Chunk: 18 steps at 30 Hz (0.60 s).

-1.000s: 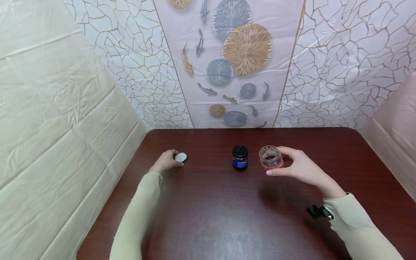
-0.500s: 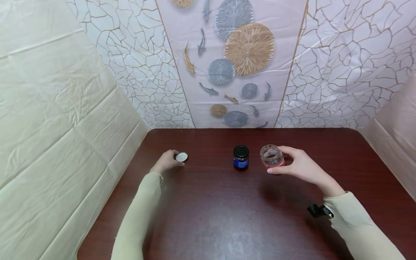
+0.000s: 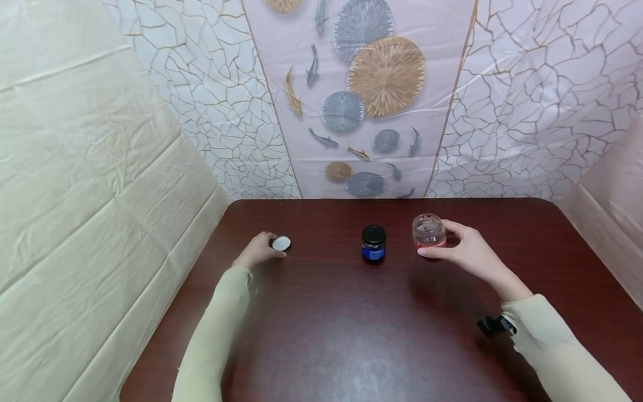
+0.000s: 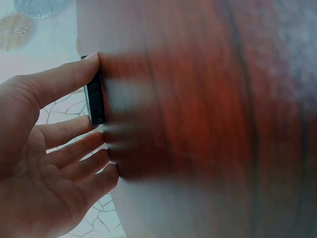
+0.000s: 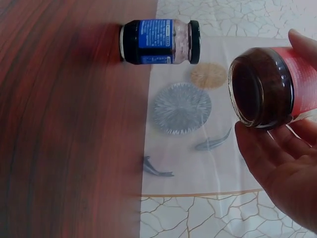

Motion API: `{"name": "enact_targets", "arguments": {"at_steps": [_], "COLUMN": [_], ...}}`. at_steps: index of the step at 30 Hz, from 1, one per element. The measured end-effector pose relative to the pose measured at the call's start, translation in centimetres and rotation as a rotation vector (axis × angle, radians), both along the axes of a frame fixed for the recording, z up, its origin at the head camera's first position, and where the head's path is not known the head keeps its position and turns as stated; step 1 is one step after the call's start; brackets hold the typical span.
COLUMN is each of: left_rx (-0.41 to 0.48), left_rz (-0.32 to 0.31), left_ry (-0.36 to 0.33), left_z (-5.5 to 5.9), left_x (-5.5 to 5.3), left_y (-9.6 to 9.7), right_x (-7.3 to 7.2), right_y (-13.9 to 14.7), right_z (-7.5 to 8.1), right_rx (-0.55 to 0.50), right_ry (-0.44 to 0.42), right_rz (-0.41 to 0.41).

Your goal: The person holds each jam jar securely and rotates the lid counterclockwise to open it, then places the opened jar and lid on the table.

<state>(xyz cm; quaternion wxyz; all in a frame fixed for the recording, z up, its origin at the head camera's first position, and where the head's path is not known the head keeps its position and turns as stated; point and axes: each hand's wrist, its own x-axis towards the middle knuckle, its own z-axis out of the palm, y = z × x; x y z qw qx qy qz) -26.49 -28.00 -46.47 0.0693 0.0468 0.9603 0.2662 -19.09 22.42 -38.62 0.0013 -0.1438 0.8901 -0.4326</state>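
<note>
Gripping lidless jar [image 3: 428, 237], right hand [image 3: 469, 254], base [image 5: 246, 91] seen only from wrist

1. Left sleeve [image 3: 213, 335]: long, plain, pale yellow-green cloth, reaching the wrist; small folds at the left cuff [image 3: 241, 274].
2. Right sleeve [image 3: 562, 357]: matching plain cloth, closer to cream from where I stand; softly creased along the forearm.
3. Right cuff [image 3: 526, 314]: loose, slightly wavy at its edge.
4. Black fitting [image 3: 493, 326] at right cuff: small, angular, jutting sideways; finer detail too small to read.
5. Left hand [image 3: 255, 250], right hand [image 3: 474, 254]: bare, slim-fingered.
</note>
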Motion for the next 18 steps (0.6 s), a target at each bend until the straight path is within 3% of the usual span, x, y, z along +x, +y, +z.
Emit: {"name": "enact_targets", "arguments": {"at_steps": [18], "left_rx": [0.025], "left_rz": [-0.001], "left_ry": [0.0], "left_z": [0.3], "left_x": [0.3], "left_y": [0.2], "right_x": [-2.4], "right_y": [1.0], "right_z": [-1.0], "right_rx": [0.042], "right_ry": [-0.031], "right_rz": [-0.064]}}
